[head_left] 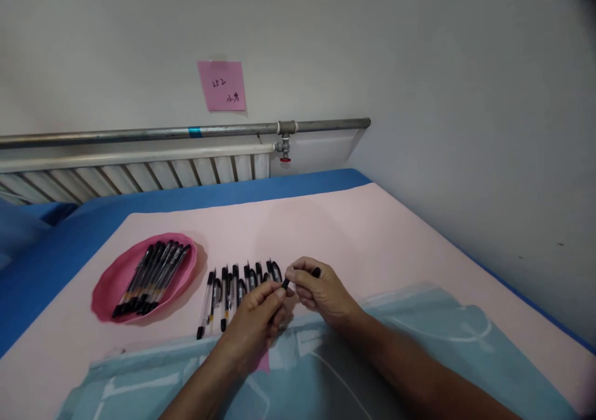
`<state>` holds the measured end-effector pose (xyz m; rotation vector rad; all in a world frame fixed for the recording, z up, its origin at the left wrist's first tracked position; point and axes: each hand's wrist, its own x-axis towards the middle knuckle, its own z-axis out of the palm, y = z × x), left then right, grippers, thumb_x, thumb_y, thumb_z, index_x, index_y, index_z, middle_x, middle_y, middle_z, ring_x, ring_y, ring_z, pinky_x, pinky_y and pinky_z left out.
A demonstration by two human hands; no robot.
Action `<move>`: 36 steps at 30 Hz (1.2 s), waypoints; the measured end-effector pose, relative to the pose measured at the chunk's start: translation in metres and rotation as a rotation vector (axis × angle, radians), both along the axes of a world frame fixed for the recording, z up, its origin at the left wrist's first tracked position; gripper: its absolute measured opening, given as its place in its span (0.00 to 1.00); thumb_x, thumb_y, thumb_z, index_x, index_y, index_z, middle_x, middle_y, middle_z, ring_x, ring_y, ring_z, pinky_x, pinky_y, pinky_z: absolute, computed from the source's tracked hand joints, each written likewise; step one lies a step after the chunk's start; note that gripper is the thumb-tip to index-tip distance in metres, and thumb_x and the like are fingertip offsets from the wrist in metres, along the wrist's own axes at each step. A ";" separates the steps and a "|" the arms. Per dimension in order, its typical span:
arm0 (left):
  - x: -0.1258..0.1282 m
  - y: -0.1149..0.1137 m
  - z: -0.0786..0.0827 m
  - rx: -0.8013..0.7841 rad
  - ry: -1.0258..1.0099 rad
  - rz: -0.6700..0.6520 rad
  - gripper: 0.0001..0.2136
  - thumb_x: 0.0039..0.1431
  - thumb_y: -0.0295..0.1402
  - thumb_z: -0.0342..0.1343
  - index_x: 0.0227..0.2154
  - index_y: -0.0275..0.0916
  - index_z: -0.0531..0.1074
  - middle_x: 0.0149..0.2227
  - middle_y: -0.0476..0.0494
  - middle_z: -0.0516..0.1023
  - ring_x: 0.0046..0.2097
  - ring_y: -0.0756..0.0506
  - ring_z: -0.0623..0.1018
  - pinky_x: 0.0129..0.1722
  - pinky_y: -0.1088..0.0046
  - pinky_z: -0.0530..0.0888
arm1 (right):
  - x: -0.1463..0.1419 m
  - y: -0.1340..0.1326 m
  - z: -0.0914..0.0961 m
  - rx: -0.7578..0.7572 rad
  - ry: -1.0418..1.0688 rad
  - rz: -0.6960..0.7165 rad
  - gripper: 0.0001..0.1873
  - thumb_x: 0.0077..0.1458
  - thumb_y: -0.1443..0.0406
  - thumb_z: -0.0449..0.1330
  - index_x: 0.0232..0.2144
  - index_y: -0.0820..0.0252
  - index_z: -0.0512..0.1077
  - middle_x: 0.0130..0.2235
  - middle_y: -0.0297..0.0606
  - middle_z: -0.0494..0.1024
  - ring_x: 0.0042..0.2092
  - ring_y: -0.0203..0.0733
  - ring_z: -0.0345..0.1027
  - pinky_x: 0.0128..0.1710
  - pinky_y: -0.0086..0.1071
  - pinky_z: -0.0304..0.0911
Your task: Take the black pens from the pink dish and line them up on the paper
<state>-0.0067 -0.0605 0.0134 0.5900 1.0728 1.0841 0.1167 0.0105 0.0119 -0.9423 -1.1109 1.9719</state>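
1. Pink tabletop point(326, 221) beneath dish, pens and cloth; clock centred on the grip.
2. Light-blue cloth point(139, 389) spread along 6 o'clock, under both forearms.
3. Pink dish point(107, 292) at 9 o'clock, well apart from the grip; inside, pile of pens point(156, 277) slanting 7 to 1 o'clock, black at both ends.
4. Row of pens and caps point(241, 289), also at 9 o'clock but nearer, partly hidden by left hand point(254, 317).
5. Reaching in from 4 o'clock with right hand point(330, 292): fingers bent, thumb and forefinger pinched on black pen point(285, 282); black rounded piece point(316, 272) lodged there too.
6. Reaching in from 7 o'clock with left hand: fingers curled, thumb pressed, clamped on same black pen.
7. Black pen at dial centre, between both sets of fingertips; mostly hidden.
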 end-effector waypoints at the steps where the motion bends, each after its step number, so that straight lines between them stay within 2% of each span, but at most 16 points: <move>1: 0.000 0.000 0.000 0.002 -0.003 0.003 0.12 0.50 0.43 0.55 0.29 0.39 0.64 0.14 0.60 0.57 0.13 0.59 0.50 0.12 0.82 0.45 | 0.000 0.000 0.000 0.004 0.004 -0.003 0.14 0.40 0.61 0.65 0.24 0.61 0.64 0.14 0.21 0.55 0.14 0.23 0.44 0.15 0.23 0.36; 5: -0.001 -0.001 0.001 -0.010 -0.008 0.013 0.12 0.50 0.43 0.55 0.29 0.39 0.64 0.14 0.60 0.56 0.14 0.59 0.50 0.12 0.83 0.44 | -0.001 -0.001 0.001 -0.023 0.019 0.032 0.14 0.41 0.61 0.64 0.29 0.61 0.67 0.14 0.21 0.56 0.15 0.24 0.44 0.15 0.23 0.36; 10: -0.002 -0.001 0.005 -0.029 0.030 0.001 0.12 0.50 0.43 0.55 0.30 0.39 0.65 0.14 0.60 0.56 0.13 0.59 0.49 0.12 0.82 0.42 | -0.001 -0.001 -0.001 -0.009 -0.004 -0.006 0.13 0.40 0.61 0.65 0.25 0.60 0.64 0.14 0.21 0.55 0.14 0.23 0.44 0.14 0.23 0.37; 15: -0.001 -0.001 0.006 -0.043 0.042 0.005 0.13 0.48 0.44 0.56 0.29 0.39 0.65 0.14 0.60 0.57 0.14 0.59 0.49 0.13 0.82 0.43 | -0.002 -0.001 -0.002 -0.027 0.009 0.041 0.14 0.41 0.61 0.64 0.29 0.61 0.66 0.15 0.21 0.57 0.15 0.23 0.44 0.14 0.22 0.37; 19: -0.001 -0.001 0.004 -0.028 0.044 -0.022 0.14 0.48 0.44 0.56 0.28 0.38 0.65 0.14 0.60 0.56 0.14 0.59 0.49 0.13 0.81 0.43 | -0.002 0.001 -0.001 -0.002 -0.010 -0.035 0.13 0.40 0.61 0.65 0.25 0.61 0.65 0.13 0.21 0.54 0.14 0.23 0.44 0.14 0.22 0.36; 23: -0.002 -0.002 0.004 -0.041 0.046 -0.025 0.14 0.49 0.44 0.56 0.31 0.37 0.67 0.15 0.59 0.57 0.14 0.59 0.49 0.13 0.82 0.44 | 0.005 0.010 0.007 0.002 0.001 -0.171 0.12 0.40 0.61 0.63 0.26 0.61 0.66 0.13 0.21 0.55 0.15 0.24 0.43 0.14 0.23 0.36; 25: -0.003 -0.002 0.004 -0.058 0.043 -0.002 0.15 0.49 0.44 0.56 0.32 0.37 0.67 0.15 0.59 0.57 0.14 0.59 0.49 0.13 0.82 0.43 | 0.007 0.012 0.009 -0.007 -0.011 -0.145 0.12 0.41 0.61 0.63 0.26 0.62 0.66 0.13 0.22 0.56 0.15 0.24 0.43 0.14 0.24 0.36; 29: -0.005 0.000 0.004 -0.069 0.017 0.026 0.14 0.48 0.44 0.56 0.32 0.38 0.67 0.15 0.60 0.58 0.14 0.60 0.49 0.13 0.83 0.42 | 0.004 0.006 0.008 -0.014 -0.046 0.005 0.11 0.40 0.62 0.63 0.26 0.61 0.67 0.13 0.21 0.56 0.15 0.24 0.44 0.15 0.23 0.37; 33: -0.005 -0.001 0.003 -0.052 0.043 -0.022 0.12 0.50 0.43 0.55 0.31 0.38 0.67 0.15 0.59 0.58 0.14 0.60 0.48 0.13 0.82 0.43 | -0.003 -0.003 0.004 0.015 -0.067 -0.013 0.08 0.40 0.64 0.61 0.23 0.60 0.65 0.12 0.21 0.54 0.14 0.24 0.43 0.14 0.23 0.37; 36: -0.006 -0.001 0.002 -0.044 0.054 -0.064 0.12 0.50 0.42 0.55 0.31 0.38 0.68 0.16 0.59 0.58 0.14 0.60 0.49 0.13 0.81 0.42 | -0.003 0.001 0.002 0.044 -0.050 -0.070 0.05 0.41 0.66 0.58 0.22 0.60 0.64 0.12 0.21 0.53 0.14 0.24 0.42 0.14 0.23 0.37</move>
